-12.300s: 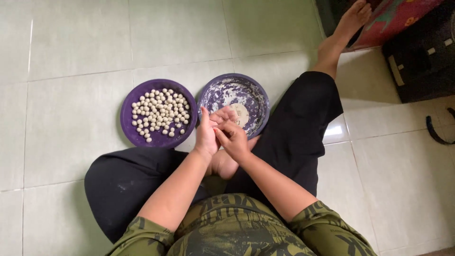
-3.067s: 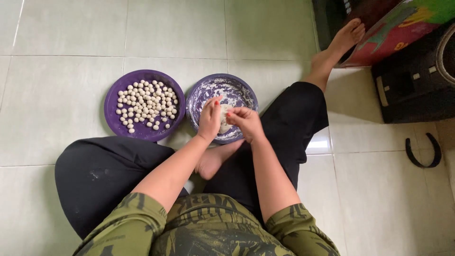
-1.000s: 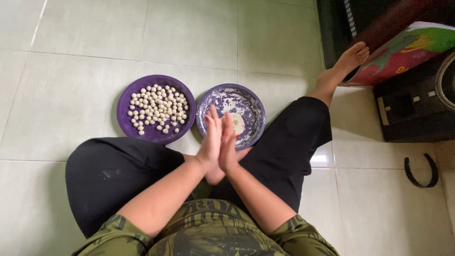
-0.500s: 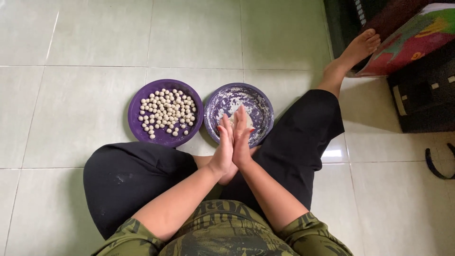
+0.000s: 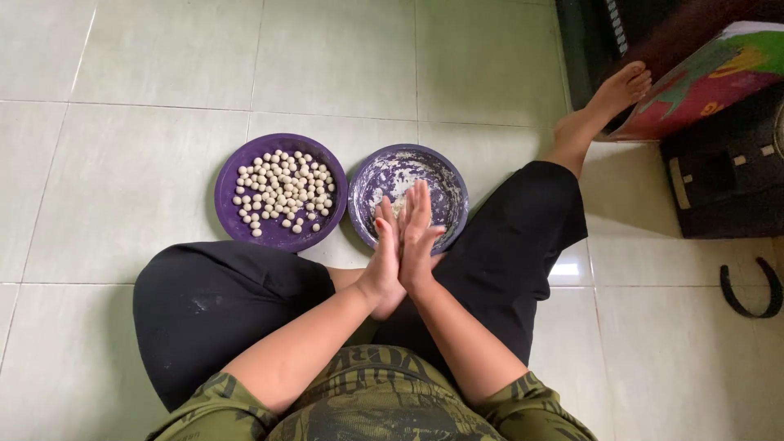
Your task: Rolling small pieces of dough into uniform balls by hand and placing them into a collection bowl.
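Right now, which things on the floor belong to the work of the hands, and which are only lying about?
In use:
- left hand and right hand, palms pressed together
- purple plate of small pale balls
- floury purple bowl

Lying about:
- colourful box
- dark curved band

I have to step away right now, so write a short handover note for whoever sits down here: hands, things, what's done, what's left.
Left hand and right hand: pressed palm to palm, over the near rim of the right purple plate; whatever is between them is hidden.
Left purple plate: many small pale dough balls, already rolled.
Right purple plate: floury smears and a little dough remaining.
Left to do: likely rolling that remainder and adding it to the balls.
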